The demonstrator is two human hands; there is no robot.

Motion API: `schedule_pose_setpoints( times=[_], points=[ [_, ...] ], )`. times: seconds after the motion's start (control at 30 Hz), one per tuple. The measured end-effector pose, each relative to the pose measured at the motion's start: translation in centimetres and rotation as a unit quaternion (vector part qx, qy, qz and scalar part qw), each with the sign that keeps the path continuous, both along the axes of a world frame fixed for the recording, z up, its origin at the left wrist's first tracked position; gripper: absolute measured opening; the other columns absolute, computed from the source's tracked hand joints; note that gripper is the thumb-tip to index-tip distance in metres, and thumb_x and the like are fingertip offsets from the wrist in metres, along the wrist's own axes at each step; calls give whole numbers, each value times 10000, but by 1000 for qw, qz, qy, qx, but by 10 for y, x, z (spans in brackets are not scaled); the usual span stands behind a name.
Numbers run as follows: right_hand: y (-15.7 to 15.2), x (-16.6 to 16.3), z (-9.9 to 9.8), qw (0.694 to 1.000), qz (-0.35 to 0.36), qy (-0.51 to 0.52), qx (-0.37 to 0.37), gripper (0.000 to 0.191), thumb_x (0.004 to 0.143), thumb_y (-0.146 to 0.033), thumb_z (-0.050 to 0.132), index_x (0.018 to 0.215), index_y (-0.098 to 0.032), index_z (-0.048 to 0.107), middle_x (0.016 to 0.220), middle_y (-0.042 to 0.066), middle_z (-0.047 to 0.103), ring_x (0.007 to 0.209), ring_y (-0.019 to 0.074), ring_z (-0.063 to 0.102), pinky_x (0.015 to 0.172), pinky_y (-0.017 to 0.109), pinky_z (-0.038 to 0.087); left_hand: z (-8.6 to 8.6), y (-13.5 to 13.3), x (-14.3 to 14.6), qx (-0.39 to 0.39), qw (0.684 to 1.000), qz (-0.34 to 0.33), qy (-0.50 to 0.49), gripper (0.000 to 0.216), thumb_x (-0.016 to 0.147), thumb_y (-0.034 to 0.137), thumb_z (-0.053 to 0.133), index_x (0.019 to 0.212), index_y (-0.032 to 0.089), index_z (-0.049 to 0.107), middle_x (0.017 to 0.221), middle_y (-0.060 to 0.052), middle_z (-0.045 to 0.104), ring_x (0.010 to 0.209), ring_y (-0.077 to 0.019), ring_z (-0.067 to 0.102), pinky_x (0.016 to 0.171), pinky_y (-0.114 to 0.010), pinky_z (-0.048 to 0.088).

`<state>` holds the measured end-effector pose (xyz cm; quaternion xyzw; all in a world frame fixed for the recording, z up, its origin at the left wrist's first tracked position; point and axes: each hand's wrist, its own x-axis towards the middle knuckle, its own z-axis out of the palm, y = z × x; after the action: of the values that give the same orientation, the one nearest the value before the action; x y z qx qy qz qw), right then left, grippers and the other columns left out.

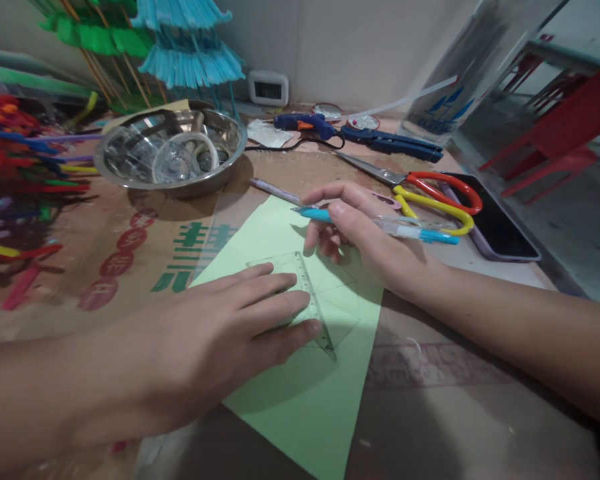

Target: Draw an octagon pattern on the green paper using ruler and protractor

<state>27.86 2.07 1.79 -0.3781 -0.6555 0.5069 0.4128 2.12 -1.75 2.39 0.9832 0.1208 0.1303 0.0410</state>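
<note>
My left hand (250,313) lies flat with its fingers spread, pressing a clear triangular set square (325,337) onto a sheet of light green paper (300,413). Faint straight lines run across the paper to the right of the set square's ruled edge. Above the sheet, my right hand (365,233) is closed around a blue mechanical pencil (315,214) with a clear barrel. Its tip points left and is off the paper. Behind that hand lies a thin purplish stick or pen (275,191), partly hidden by my fingers.
Scissors (395,177) with red and yellow handles lie beside a phone (500,227) at the right. A metal bowl (107,170), a glue gun (310,125) and a small digital clock (269,89) stand behind. Colourful pipe cleaners (25,173) crowd the left. Cardboard (190,220) covers the table.
</note>
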Motion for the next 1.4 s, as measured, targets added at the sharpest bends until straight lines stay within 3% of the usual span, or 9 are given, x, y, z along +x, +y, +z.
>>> schedule_pose_setpoints(
  times=[0.17, 0.33, 0.57, 1.4],
  points=[
    [0, 0, 1, 1000, -4, -9, -5, 305, 1137, -512, 603, 1215, -218, 621, 855, -2, 739, 661, 124, 594, 572, 255, 456, 3, 2, 1, 21, 1000, -13, 2, 470, 1192, 202, 242, 1412, 197, 657, 1202, -71, 773, 1020, -273, 694, 1106, -395, 499],
    [0, 0, 1, 1000, -1, -3, -1, 303, 1142, -506, 607, 1215, -212, 619, 859, 2, 738, 670, 124, 593, 582, 256, 459, 3, 3, 2, 29, 999, -19, 11, 449, 1180, 180, 253, 1427, 194, 628, 1208, -63, 775, 1035, -276, 695, 1176, -414, 454],
    [0, 0, 0, 1000, -6, -4, 6, 272, 1154, -469, 583, 1223, -210, 628, 864, 1, 740, 676, 122, 588, 576, 247, 452, 6, 2, 1, 32, 999, -23, 12, 449, 1184, 193, 232, 1427, 197, 609, 1199, -67, 775, 1013, -281, 695, 1107, -426, 496],
    [0, 1, 2, 1000, 3, -13, -4, 273, 1144, -470, 581, 1229, -212, 613, 875, -1, 734, 674, 126, 587, 577, 258, 446, 1, 2, 1, 25, 1000, -16, 6, 412, 1172, 201, 313, 1436, 199, 629, 1247, -67, 776, 1087, -281, 701, 1176, -410, 484]
  ],
)
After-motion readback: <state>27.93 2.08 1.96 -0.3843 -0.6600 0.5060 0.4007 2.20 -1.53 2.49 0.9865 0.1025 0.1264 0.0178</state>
